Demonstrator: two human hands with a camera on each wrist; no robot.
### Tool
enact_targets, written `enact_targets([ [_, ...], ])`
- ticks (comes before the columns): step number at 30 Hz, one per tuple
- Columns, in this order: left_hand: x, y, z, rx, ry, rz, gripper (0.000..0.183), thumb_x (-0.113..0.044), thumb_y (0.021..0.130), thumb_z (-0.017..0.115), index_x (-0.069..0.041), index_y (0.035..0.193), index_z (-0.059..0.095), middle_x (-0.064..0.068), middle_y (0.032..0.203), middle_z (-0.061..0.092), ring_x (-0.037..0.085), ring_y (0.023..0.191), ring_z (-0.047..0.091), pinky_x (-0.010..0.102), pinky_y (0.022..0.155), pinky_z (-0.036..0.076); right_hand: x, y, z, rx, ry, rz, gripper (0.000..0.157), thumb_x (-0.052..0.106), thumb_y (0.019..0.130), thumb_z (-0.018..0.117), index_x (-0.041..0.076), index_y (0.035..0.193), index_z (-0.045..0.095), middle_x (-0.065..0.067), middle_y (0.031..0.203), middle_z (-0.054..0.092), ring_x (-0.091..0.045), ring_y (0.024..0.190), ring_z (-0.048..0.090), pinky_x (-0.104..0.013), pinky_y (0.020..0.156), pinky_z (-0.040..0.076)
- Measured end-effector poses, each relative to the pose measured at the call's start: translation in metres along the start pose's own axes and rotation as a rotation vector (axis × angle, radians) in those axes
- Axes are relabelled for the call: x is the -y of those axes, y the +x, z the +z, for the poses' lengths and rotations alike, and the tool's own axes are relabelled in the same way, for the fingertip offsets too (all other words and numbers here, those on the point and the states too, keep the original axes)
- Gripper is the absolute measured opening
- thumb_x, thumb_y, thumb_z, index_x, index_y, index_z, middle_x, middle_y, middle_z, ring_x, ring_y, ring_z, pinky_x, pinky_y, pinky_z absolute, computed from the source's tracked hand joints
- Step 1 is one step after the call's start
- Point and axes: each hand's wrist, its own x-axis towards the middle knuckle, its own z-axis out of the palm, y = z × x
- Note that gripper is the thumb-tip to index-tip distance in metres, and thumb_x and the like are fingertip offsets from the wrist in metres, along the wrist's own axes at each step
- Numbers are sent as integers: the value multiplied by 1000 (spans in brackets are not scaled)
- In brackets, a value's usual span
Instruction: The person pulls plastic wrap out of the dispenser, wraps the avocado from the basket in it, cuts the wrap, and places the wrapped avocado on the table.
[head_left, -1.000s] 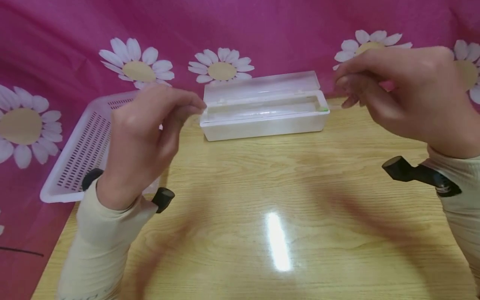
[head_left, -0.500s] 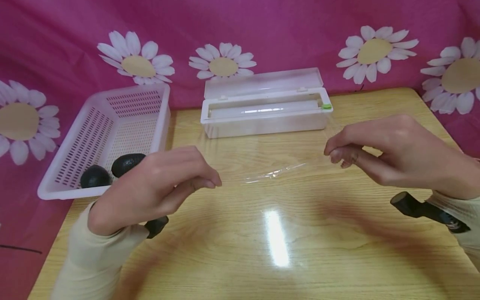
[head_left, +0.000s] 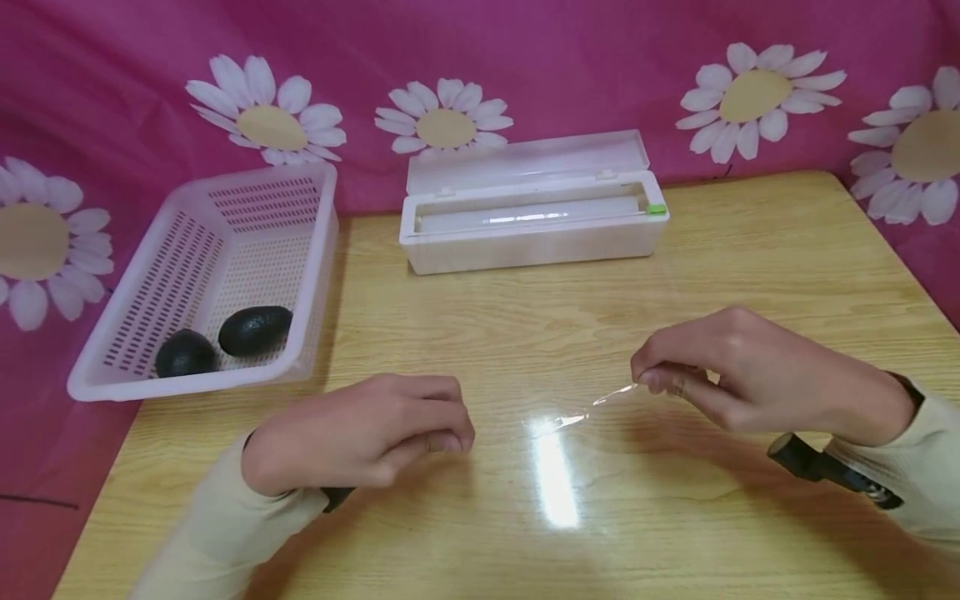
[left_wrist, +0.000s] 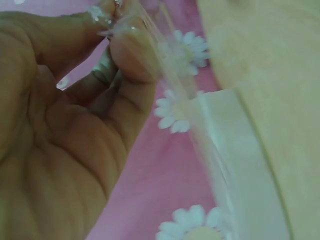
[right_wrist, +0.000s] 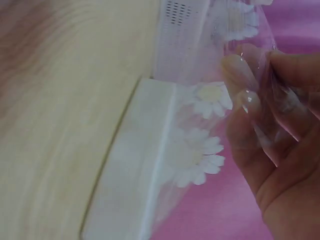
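A thin, clear sheet of cling film stretches between my two hands above the table, its glossy edge catching the light. My left hand pinches one corner between thumb and fingers; the film bunches at the fingertips in the left wrist view. On the other side, my right hand pinches the opposite corner, and film drapes over its fingers in the right wrist view. Behind both hands stands a white cling film dispenser box, lid up, with a film roll inside and a green slider at its right end.
At the left sits a white perforated basket holding two dark avocados, one rounder and one lying lengthwise. A pink cloth with daisies hangs behind the wooden table.
Both hands have come down and toward the table's front, away from the dispenser, bringing the film with them. The avocados, at first hidden by the left hand, now show in the basket.
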Motion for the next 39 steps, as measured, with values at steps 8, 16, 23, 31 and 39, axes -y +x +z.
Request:
enact_targets([
  [8,17,7,27,156,-81,-57,14,-11,105,57,-14,99,70,-8,96,66,-2,89,58,14,88,53,-9,-13,23,70,22,38,35,-6,83,74,23,103,71,16,94,71,6,84,62,-9,78,51],
  [16,30,8,44,218,-161,-116,15,-15,106,57,-14,97,68,-6,89,68,-6,81,54,11,80,51,-18,-21,43,137,3,33,24,1,90,72,22,103,73,15,96,74,4,87,66,-15,79,56],
  [23,40,8,56,244,-204,-190,15,-14,105,55,-16,93,64,-10,84,59,-5,78,51,10,75,46,-24,-28,55,139,-25,2,12,14,100,67,22,105,75,15,94,68,6,85,62,-12,77,54],
  [31,48,8,63,252,-215,-190,19,-13,105,56,-16,87,61,-12,78,53,-6,73,48,10,70,44,-24,-39,64,164,-35,27,22,14,91,79,25,109,74,14,104,73,0,94,69,-14,81,57],
  [39,53,7,71,246,-190,-208,18,-14,103,59,-19,86,62,-12,78,55,-5,73,49,10,70,45,-26,-45,71,166,-69,-77,16,14,92,75,28,98,72,17,99,67,0,94,61,-13,79,52],
])
